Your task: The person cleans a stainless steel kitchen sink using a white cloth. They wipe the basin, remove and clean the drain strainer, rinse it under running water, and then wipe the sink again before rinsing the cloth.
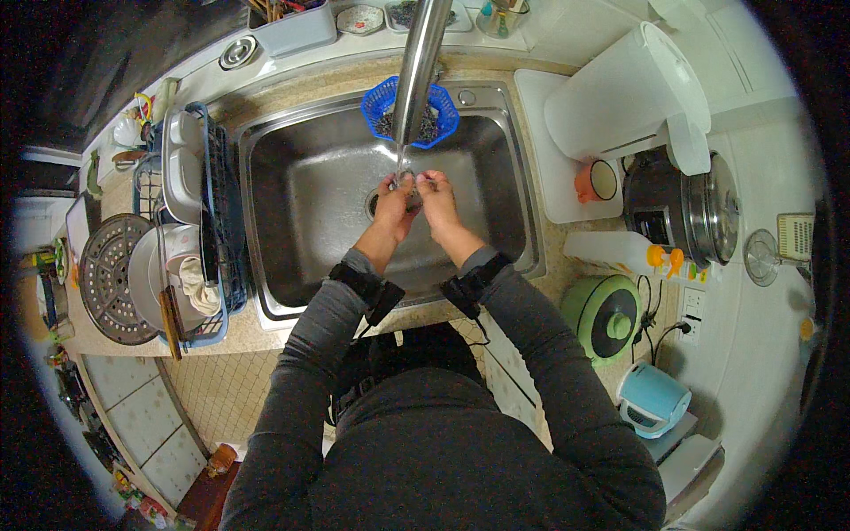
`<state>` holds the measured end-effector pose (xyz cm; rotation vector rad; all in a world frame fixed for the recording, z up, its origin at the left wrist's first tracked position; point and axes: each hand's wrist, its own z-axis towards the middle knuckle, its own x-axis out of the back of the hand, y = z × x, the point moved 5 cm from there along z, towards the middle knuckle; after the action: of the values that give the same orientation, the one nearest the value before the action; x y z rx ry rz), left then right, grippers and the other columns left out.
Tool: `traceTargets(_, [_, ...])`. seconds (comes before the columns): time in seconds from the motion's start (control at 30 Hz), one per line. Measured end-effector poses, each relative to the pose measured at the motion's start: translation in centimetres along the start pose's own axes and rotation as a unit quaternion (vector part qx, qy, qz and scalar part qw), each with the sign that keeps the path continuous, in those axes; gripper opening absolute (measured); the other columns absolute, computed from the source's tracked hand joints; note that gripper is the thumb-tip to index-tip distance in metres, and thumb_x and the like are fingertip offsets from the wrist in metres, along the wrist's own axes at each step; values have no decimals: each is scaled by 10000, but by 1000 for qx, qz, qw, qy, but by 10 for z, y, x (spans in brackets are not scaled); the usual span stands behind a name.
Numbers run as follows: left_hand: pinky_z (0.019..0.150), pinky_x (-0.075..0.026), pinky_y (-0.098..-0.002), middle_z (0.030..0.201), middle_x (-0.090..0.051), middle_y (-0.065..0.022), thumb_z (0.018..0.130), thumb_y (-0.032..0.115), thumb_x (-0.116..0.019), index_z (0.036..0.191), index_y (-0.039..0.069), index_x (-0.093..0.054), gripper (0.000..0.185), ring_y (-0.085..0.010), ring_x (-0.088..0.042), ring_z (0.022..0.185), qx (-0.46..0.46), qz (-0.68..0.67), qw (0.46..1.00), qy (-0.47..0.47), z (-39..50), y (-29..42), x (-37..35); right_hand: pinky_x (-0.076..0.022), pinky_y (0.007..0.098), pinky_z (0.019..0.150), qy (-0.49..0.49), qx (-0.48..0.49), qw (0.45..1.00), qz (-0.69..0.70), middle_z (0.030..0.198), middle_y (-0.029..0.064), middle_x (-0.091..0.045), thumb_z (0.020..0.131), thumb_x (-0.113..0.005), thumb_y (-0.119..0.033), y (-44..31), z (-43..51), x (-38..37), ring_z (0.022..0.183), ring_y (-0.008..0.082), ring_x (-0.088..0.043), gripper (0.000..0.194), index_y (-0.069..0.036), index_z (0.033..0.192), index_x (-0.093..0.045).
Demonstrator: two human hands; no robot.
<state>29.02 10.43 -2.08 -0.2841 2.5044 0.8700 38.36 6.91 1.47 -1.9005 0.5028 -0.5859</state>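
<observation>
My left hand (394, 207) and my right hand (438, 202) are close together above the steel sink (312, 199). Their fingers hold a small shiny object (413, 198) between them; most of it is covered, and its kind cannot be told. Water from the metal faucet (418, 73) falls onto the fingers of my left hand. Just left of that hand, part of the drain opening (372, 204) shows. Beyond both hands, a blue plastic basket (377, 99) with small dark pieces in it sits at the sink's back rim, partly hidden by the faucet.
A dish rack (229, 219) with bowls and pans borders the sink's left side, beside a perforated round steamer plate (116, 279). To the right are a white pitcher (604, 99), an orange mug (588, 182), a cooker (654, 199), a green lidded pot (588, 299) and a blue appliance (654, 398).
</observation>
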Motion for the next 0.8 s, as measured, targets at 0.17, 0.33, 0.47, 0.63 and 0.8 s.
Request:
traceTargets(0.17, [746,-452,-343,1182,-514,-119,781,112,-706,1287,39,-346,625,-206,-532,982,-22,36,998,-43,-2,9,8,-419,302,782,-42,-106,980,165,948,50,-607,919,-554,-236,20,5,-8,851,138,-535,263,-35,1088,-566])
traceTargets(0.33, [760,-475,-304,1090,-564,-136,635,80,-790,1178,-42,-451,652,-214,-576,893,-114,168,979,34,4,16,23,-430,290,761,68,-79,987,124,948,50,-608,915,-564,-213,29,13,4,851,138,-540,211,-34,1024,-591])
traceTargets(0.47, [799,-484,-332,1120,-541,-158,544,109,-838,1179,-36,-459,754,-244,-565,943,-189,251,947,66,6,19,22,-440,288,774,73,68,987,128,952,42,-606,917,-559,-194,2,2,8,859,135,-544,184,-32,994,-601])
traceTargets(0.63, [905,-430,-392,1150,-509,-208,598,161,-802,1218,-43,-428,752,-344,-499,1070,-257,499,821,105,27,12,29,-441,310,831,-37,203,978,1,1000,81,-608,894,-567,-148,-31,-18,-5,941,196,-559,166,-42,1009,-621])
traceTargets(0.8, [945,-377,-416,1128,-501,-239,652,191,-747,1196,-30,-448,659,-388,-426,1133,-312,481,820,-5,36,7,28,-447,338,850,-130,322,926,-149,1068,151,-604,861,-561,-96,-36,-15,-22,1038,290,-570,185,-37,1024,-627])
